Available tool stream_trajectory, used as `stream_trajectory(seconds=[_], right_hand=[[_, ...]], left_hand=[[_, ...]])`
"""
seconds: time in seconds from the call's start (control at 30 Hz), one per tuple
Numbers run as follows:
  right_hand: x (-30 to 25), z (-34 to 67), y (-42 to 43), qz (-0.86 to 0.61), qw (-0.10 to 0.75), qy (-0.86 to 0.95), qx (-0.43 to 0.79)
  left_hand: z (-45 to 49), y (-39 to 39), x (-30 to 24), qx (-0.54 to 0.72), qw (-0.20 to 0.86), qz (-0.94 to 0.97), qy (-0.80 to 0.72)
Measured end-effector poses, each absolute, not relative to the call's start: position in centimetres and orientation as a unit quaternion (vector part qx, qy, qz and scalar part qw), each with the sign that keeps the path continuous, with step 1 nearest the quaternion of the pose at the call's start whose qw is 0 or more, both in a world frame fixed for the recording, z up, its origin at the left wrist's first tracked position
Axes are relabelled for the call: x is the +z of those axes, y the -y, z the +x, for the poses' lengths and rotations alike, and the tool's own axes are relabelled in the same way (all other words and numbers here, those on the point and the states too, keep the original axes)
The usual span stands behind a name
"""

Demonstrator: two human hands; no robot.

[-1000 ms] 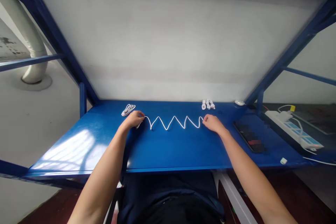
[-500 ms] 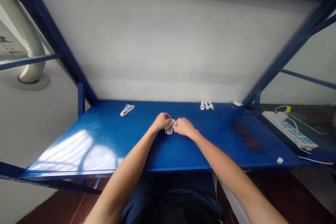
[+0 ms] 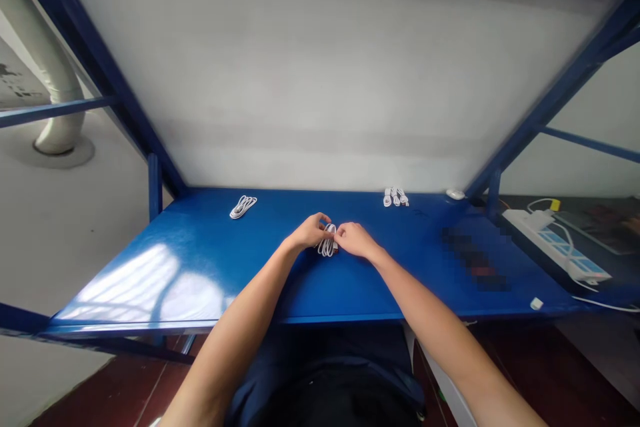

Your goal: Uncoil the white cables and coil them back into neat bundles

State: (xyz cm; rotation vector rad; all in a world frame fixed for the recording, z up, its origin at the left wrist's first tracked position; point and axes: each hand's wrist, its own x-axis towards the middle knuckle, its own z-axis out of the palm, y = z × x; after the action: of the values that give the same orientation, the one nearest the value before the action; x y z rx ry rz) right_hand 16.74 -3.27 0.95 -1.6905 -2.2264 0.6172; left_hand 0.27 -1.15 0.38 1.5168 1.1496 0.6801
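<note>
A coiled white cable (image 3: 327, 247) lies on the blue table (image 3: 295, 290) between my two hands, a plug end showing at its right side. From the left, my left hand (image 3: 311, 231) grips the upper part of the loops, its index finger raised a little. My right hand (image 3: 355, 240) is closed in a pinch at the coil's upper right; the fingertips partly hide what they grip there.
Another coiled white cable (image 3: 243, 207) lies at the back left. Three bundled white cables (image 3: 396, 197) sit in a row at the back right, near a white rounded object (image 3: 455, 194). A power strip (image 3: 555, 247) and a small white adapter (image 3: 537, 303) are on the right.
My right hand has shifted slightly up on the coil, and the plug end shows more clearly. My left index finger has lifted a little. The view has moved slightly.
</note>
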Motion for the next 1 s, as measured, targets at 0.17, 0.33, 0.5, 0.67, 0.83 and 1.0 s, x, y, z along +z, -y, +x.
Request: stream_trajectory(seconds=[0.17, 0.33, 0.5, 0.67, 0.83, 1.0], right_hand=[[0.8, 17.4, 2.9, -0.570, 0.203, 0.746, 0.278], [0.7, 18.1, 2.5, -0.482, 0.274, 0.723, 0.412], [0.6, 18.0, 2.4, -0.442, 0.326, 0.664, 0.508], [0.2, 18.0, 2.1, -0.422, 0.366, 0.652, 0.513], [0.1, 18.1, 1.9, -0.420, 0.371, 0.665, 0.494], [0.0, 18.1, 1.7, -0.421, 0.387, 0.650, 0.500]], left_hand=[[0.5, 0.9, 0.0, 0.331, 0.523, 0.647, -0.445], [0.8, 1.2, 0.4, 0.353, 0.519, 0.675, -0.389], [1.2, 1.6, 0.7, 0.377, 0.487, 0.698, -0.366], [1.3, 1.6, 0.5, 0.391, 0.474, 0.706, -0.353], [1.0, 1.5, 0.6, 0.377, 0.450, 0.719, -0.373], [0.8, 1.4, 0.1, 0.346, 0.302, 0.785, -0.416]])
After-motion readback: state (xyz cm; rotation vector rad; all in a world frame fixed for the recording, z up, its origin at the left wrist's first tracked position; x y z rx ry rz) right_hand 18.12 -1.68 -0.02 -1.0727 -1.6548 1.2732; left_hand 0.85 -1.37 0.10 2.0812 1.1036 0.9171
